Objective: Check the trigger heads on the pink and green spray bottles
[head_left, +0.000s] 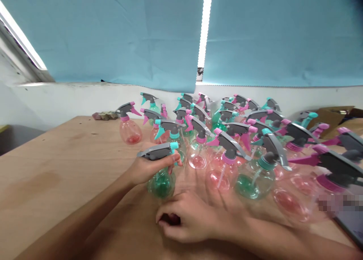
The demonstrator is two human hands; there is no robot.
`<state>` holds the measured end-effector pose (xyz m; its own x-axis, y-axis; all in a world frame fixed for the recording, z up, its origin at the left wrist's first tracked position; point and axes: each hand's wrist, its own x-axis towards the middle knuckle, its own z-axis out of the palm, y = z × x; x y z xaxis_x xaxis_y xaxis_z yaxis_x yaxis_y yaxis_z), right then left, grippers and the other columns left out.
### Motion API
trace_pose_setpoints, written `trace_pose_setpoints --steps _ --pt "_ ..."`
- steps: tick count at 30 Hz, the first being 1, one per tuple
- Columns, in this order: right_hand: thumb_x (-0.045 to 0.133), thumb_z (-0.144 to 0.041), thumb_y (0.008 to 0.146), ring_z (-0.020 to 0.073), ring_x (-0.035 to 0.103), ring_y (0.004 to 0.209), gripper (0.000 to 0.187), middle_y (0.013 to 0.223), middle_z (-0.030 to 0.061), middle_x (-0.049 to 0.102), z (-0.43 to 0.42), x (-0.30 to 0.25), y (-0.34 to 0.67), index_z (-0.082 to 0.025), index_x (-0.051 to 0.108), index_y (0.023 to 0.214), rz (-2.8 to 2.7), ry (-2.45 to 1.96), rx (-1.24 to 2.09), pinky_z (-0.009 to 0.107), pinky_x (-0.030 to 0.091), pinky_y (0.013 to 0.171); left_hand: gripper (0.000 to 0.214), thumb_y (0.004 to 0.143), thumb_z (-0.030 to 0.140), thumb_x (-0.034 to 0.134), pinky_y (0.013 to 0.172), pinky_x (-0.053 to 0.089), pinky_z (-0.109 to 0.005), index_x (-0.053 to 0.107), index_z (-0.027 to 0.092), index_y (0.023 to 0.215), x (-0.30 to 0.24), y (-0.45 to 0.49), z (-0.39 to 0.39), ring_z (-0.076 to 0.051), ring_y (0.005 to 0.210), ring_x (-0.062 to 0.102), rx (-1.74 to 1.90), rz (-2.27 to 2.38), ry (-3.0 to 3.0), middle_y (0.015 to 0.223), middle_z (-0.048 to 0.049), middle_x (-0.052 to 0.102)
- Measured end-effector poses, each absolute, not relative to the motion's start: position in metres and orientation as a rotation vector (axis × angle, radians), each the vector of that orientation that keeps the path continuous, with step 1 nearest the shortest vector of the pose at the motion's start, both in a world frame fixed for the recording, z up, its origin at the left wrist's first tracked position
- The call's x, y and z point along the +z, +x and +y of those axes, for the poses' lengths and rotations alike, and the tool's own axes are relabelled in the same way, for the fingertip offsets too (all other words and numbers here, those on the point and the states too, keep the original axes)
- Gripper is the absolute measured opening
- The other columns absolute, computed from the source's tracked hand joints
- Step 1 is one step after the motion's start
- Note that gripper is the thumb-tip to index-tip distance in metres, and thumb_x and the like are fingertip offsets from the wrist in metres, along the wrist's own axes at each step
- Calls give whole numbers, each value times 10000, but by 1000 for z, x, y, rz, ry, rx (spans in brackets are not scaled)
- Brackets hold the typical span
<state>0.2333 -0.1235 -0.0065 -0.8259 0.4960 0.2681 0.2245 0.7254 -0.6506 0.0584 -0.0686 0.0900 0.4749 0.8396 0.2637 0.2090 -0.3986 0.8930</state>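
Observation:
My left hand (153, 168) is closed around the neck of a spray bottle (161, 184) with a clear green body and a grey and teal trigger head. The bottle stands about upright near the table's middle, its nozzle pointing right. Just below and to the right, my right hand (188, 216) is loosely curled, thumb and forefinger nearly meeting around a dark hollow. Nothing shows in that hollow. Close beyond the hands stand a pink spray bottle (224, 173) and a green spray bottle (255, 177), both with trigger heads fitted.
Several more pink and green spray bottles crowd the wooden table (70, 165) toward the back and right. One pink bottle (130, 130) stands at their left end. A dark-edged device (350, 218) lies at the right edge, and a cardboard box (330, 120) is behind.

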Motion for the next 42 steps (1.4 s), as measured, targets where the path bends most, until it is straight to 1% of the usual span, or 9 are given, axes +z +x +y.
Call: trace_pose_setpoints --steps 5,12,28,36,42 --pt "614 -255 944 133 668 725 191 872 8 778 -124 -7 233 -209 769 1046 -2513 -570 857 222 485 711 426 941 520 740 612 531 -250 811 114 836 89 57 -68 -136 603 633 932 865 1876 804 -105 776" --pt "621 -236 933 131 669 729 184 874 13 781 -124 -7 234 -202 771 1034 -2494 -558 874 218 484 709 413 944 517 747 604 525 -249 819 117 872 86 54 -65 -134 600 643 921 838 1861 851 -115 786" --pt "618 -247 935 120 657 721 194 871 8 776 -123 -10 233 -195 770 1044 -2479 -537 862 210 477 700 430 949 536 738 630 546 -260 825 124 860 88 56 -65 -142 610 649 936 824 1879 813 -105 783" --pt "618 -242 931 116 663 722 191 867 -2 773 -123 -9 233 -192 768 1038 -2478 -540 860 203 477 703 443 946 551 735 620 543 -258 823 127 856 87 56 -65 -148 609 647 934 826 1873 706 -71 721" --pt "619 -237 932 113 665 737 184 880 -3 775 -123 -10 233 -191 764 1036 -2480 -531 845 201 477 717 501 905 591 761 596 537 -265 807 104 798 88 57 -67 -156 593 648 940 868 1830 707 -92 728"
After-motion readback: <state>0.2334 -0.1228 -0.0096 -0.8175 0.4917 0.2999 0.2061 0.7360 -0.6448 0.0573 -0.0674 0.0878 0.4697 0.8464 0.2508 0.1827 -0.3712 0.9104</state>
